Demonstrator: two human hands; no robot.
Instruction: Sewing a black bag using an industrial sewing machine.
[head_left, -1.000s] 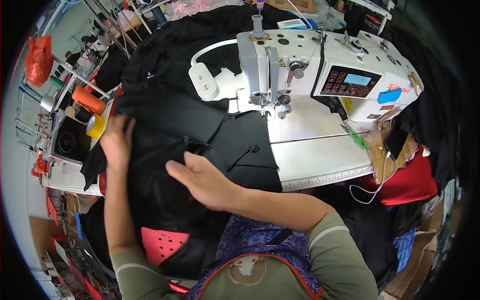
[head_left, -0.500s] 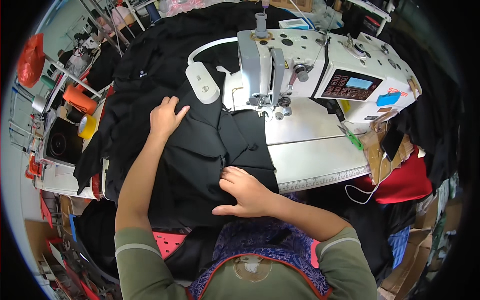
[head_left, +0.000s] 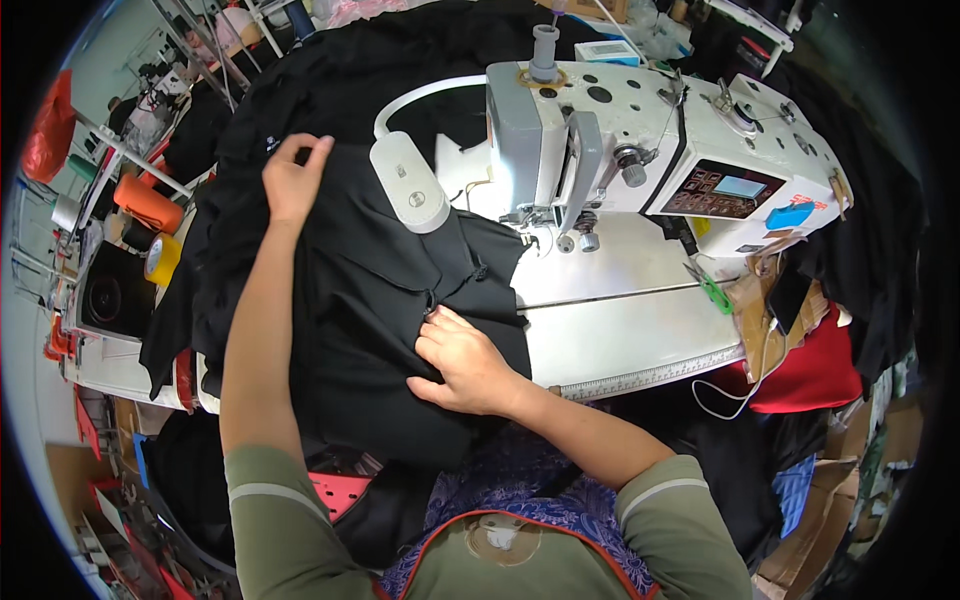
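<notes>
Black fabric (head_left: 360, 380) lies spread over the sewing table, with a folded, seamed section left of the white sewing machine (head_left: 620, 130). My left hand (head_left: 293, 183) pinches the fabric's far edge, left of the white lamp head (head_left: 408, 182). Lower down, my right hand (head_left: 462, 368) rests on the fabric with thumb and fingers apart, fingertips at a small opening in the seam. The presser foot (head_left: 540, 225) is beside the fabric's right part.
Green scissors (head_left: 712, 290), a phone (head_left: 790, 290) with white cable, and red cloth (head_left: 810, 370) lie at the right. An orange cone (head_left: 150, 200), yellow tape roll (head_left: 162, 258) and black speaker (head_left: 110, 295) stand at left. A ruler (head_left: 650, 372) runs along the front edge.
My left hand went rightward, then up and left toward the far side, with fabric moving beneath it. My right hand came down onto the fabric and shifted slightly up and left.
</notes>
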